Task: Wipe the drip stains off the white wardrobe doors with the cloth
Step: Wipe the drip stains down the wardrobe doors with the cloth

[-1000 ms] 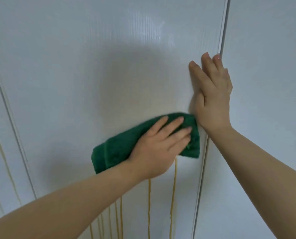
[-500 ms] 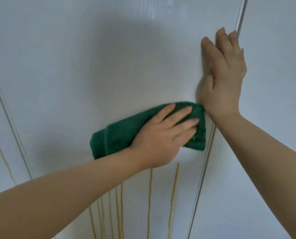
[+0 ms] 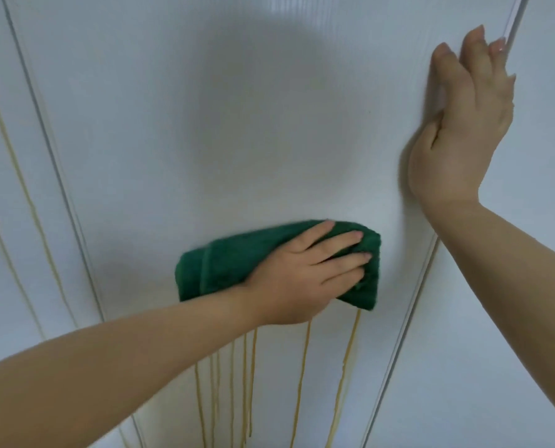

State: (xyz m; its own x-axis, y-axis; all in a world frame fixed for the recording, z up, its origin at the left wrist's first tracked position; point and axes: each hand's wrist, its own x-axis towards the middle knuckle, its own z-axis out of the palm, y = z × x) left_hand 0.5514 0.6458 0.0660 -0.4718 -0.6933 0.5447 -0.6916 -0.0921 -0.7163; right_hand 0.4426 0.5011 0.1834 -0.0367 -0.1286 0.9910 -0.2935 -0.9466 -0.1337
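While the left hand [image 3: 302,279] presses the folded green cloth [image 3: 224,263] flat-fingered against the white wardrobe door [image 3: 205,124], yellow drip stains [image 3: 302,367] show just below the cloth; the right hand [image 3: 460,134], fingers straight and holding nothing, braces above and right of the cloth. Soft, light, pliable: probably best kept spread under the palm

Cloth [image 3: 224,266] slid down, away from right hand [image 3: 460,124].
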